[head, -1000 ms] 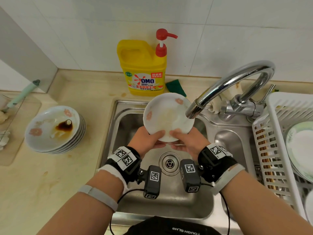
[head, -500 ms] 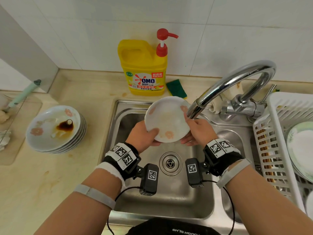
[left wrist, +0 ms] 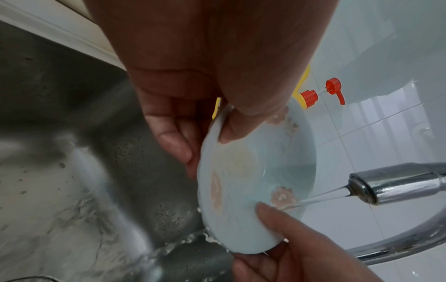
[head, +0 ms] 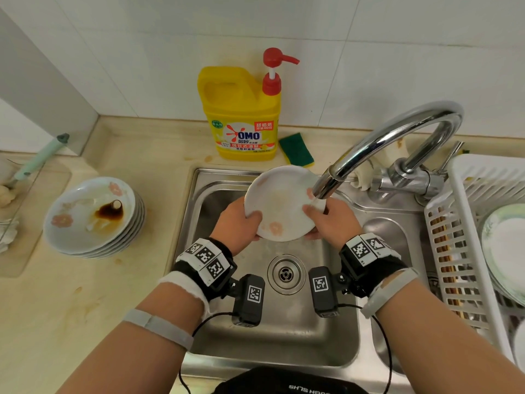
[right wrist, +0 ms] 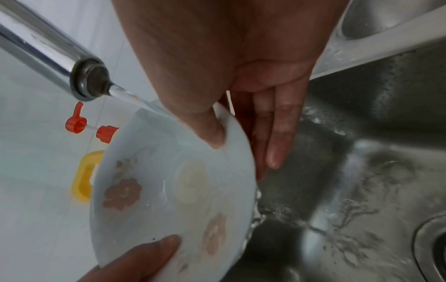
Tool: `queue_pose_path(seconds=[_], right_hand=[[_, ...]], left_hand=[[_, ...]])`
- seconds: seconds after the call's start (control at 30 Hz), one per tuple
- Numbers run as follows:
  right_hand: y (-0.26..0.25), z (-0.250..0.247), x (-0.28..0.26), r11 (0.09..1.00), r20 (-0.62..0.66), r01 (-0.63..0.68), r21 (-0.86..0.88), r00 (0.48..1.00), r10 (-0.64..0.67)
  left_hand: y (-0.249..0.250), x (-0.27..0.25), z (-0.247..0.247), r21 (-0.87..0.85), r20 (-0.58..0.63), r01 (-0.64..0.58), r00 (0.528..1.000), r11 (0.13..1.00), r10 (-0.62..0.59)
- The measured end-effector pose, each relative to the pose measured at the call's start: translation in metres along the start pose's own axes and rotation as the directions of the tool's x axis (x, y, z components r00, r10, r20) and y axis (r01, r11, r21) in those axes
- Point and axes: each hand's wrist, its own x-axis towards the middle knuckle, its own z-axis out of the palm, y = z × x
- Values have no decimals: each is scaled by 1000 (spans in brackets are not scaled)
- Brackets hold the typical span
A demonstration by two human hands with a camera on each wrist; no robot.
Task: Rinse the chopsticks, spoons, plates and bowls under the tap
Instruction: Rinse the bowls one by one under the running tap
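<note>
Together our hands hold one small flowered plate [head: 281, 207] above the sink [head: 335, 331], tilted with its face toward us. Our left hand [head: 237, 223] grips the plate's left rim, thumb curled onto the face and fingers [left wrist: 173, 141] behind it; our right hand [head: 331, 220] grips the right rim the same way, its fingers [right wrist: 277, 137] lying straight along the back. The tap [head: 369, 155] spout ends just over the plate's right edge, and a thin stream [left wrist: 321, 197] of water strikes the plate there beside our right thumb. Most of the plate's back is hidden from us, and we cannot tell how clean it is. Water blurs the basin floor in both wrist views. Behind the sink stands a yellow detergent bottle [head: 245, 115] with a red pump, partly hidden by the plate in the wrist views, and a green sponge [head: 297, 149] lies beside it. On the counter to the left sits a stack of dirty plates [head: 93, 220], the top one stained brown. At the right, a white drying rack [head: 460, 245] is cut off by the frame edge; it holds pale plates [head: 504, 248] that we see only in part.
</note>
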Motion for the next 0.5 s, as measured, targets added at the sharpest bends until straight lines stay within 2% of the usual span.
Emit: queue_pose_path(seconds=[0.2,0.27,0.4,0.5], right_hand=[[-9,-2,1,994,-28,-103,33,994,104],[-8,-1,1,996,-44,-90,20,995,91],[1,0,0,997,-2,18,-79,1000,-18],[8,2,2,1000,27,15,-24,1000,-15]], left_hand=[[-2,0,0,71,-17,-33,999,997,34],[-2,0,1,90,-31,-46,998,995,49],[-3,1,-1,114,-63,-44,997,992,51],[-3,2,-1,97,-84,-25,996,995,34]])
